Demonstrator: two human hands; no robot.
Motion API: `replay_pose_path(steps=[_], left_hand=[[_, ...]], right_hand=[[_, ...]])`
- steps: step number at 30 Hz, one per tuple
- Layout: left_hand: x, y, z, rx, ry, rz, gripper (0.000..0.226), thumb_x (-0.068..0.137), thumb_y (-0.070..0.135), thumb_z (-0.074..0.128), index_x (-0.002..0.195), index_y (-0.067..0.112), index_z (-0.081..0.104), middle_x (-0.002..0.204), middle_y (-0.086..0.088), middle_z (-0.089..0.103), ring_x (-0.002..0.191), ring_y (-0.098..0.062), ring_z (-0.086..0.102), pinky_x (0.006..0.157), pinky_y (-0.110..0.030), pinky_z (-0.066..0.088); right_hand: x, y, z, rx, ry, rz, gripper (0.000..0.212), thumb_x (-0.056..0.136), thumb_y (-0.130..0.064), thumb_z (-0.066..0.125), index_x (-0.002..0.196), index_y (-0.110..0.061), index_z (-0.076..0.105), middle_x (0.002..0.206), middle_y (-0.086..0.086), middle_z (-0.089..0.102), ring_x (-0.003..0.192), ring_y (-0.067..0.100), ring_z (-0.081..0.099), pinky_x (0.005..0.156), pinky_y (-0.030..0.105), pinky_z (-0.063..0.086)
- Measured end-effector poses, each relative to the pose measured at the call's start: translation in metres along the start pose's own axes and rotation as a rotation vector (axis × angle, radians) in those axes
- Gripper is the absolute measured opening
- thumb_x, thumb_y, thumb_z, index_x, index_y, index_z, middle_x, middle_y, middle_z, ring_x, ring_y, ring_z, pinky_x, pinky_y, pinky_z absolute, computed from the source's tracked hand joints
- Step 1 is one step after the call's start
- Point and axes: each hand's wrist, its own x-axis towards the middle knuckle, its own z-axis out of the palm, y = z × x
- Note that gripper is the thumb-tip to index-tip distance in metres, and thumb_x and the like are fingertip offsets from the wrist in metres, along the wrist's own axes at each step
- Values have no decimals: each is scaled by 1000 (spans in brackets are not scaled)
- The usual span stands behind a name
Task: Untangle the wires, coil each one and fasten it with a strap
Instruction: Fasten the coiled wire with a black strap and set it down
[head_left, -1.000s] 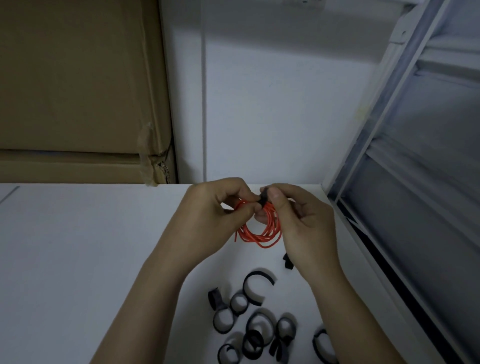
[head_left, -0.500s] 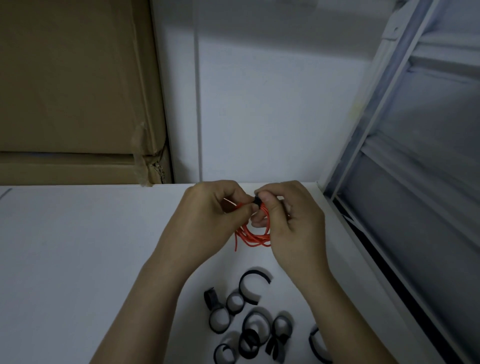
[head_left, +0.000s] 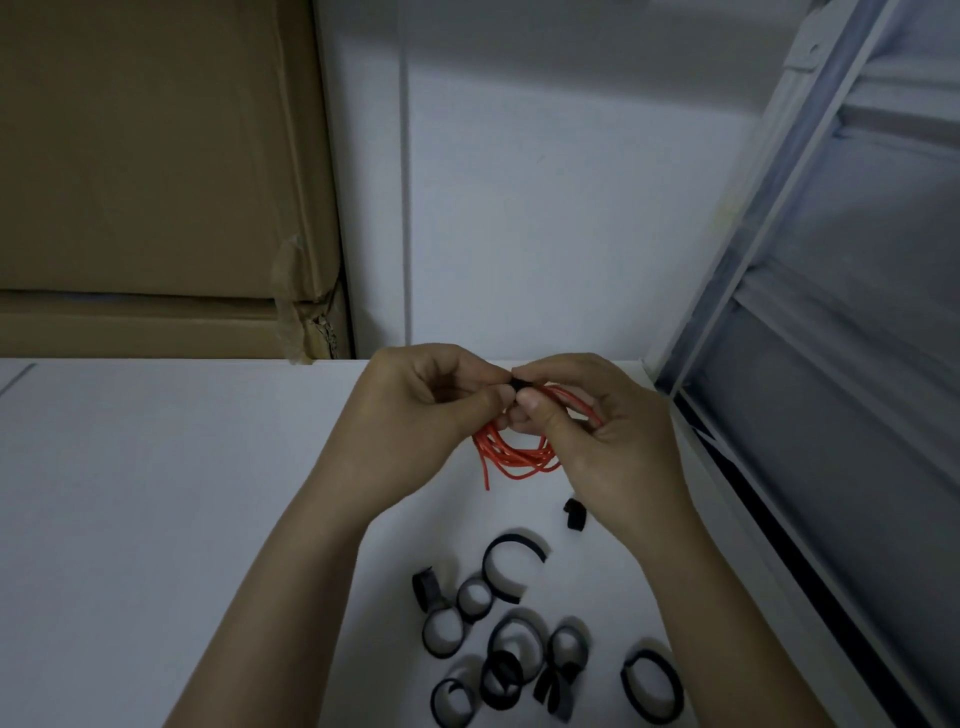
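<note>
- Ten or so spare black straps (head_left: 511, 642) lie curled in loose rings on the white desk (head_left: 156, 493), on the person's side of the orange wire coil (head_left: 519, 449); they are probably kept there so the next one is within easy reach once a coil is ready.
- One small strap piece (head_left: 575, 514) lies apart from that heap, closer to the coil and just below the right wrist.
- Both forearms come up from the near edge and meet over the coil, which hangs from the fingers above the desk, its loops drooping below the hands and one loose end trailing down on the left.
- Left hand (head_left: 421, 415): fingers curled, thumb and forefinger pressed together at the coil's top. It appears to steady the bundle so the loops do not spring apart.
- Right hand (head_left: 597, 431): fingers curled round the coil's right side, with thumb and forefinger pinching a short black strap (head_left: 521, 385) at the top of the coil, where the two hands touch. Neither grip is spread; both are tight pinches.
- My judgement is that the strap is being wrapped or closed round the gathered loops, so this wire is at the fastening step; how far round the strap goes is hidden by the fingers.
- Beyond the coil stand a white wall (head_left: 545, 208), stacked cardboard boxes (head_left: 156, 182) to its left, and a window frame (head_left: 779, 260) to its right.
</note>
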Motion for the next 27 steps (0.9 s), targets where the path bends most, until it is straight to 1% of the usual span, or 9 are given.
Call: replay_pose_path(steps=[6,8,10,12,15,18,22,25,27], left_hand=[[0,-1,1,-85,-29,-34,20,77,10,73,96,11,72,79,-5,75,75,-17,73,68,-22,56],[1,-3,5,-90,-31,-37,23,78,7,72,101,12,72,80,-4,75,76,-15,73,66,-18,54],[1,-4,9,-67,-32,-23,21,82,4,69,99,16,74,80,-2,76,75,-14,72,66,-17,54],[2,-7,15,39,-8,27,22,86,3,67,94,22,74,79,5,75,73,-10,71,68,-17,54],[5,-14,31,305,66,102,17,88,9,65,91,21,76,76,15,72,69,-2,68,68,-18,53],[16,-21,47,363,114,89,12,89,12,63,92,15,74,73,8,70,67,-7,66,68,-24,52],[48,-29,72,307,76,70,13,90,8,61,89,9,74,73,0,70,70,-14,69,72,-33,56],[73,-40,93,183,-6,-56,12,90,9,63,97,5,72,83,-10,71,77,-23,71,76,-41,59],[89,-48,103,188,-82,-135,24,90,16,66,111,5,68,100,-14,69,85,-27,69,78,-42,58]], right_hand=[[-1,0,-6,-91,12,-24,46,85,-5,69,101,-45,51,93,-16,65,78,1,69,71,14,53],[0,0,-9,-109,-12,-57,46,85,-5,67,106,-42,51,94,-20,65,84,-1,67,73,12,51],[-1,3,-14,-83,-69,-63,37,88,-3,60,113,-29,53,99,-22,65,87,1,67,76,14,52],[-3,8,-19,53,-101,11,35,90,-2,54,118,-23,51,102,-10,68,87,11,70,79,22,55],[-6,19,-20,100,28,152,28,92,-3,57,111,-22,57,98,-3,70,82,13,71,75,22,55],[-6,29,-28,26,108,255,14,92,-14,62,96,-27,67,92,-8,71,80,15,70,68,26,57],[1,42,-50,-97,36,327,21,94,-22,60,97,-41,67,86,-17,71,76,7,69,62,21,56],[17,68,-69,-138,175,456,23,91,-10,61,95,-30,72,83,-9,74,73,8,70,63,21,55],[30,92,-82,-159,240,568,19,91,-7,60,100,-18,73,89,1,74,72,10,70,63,20,54]])
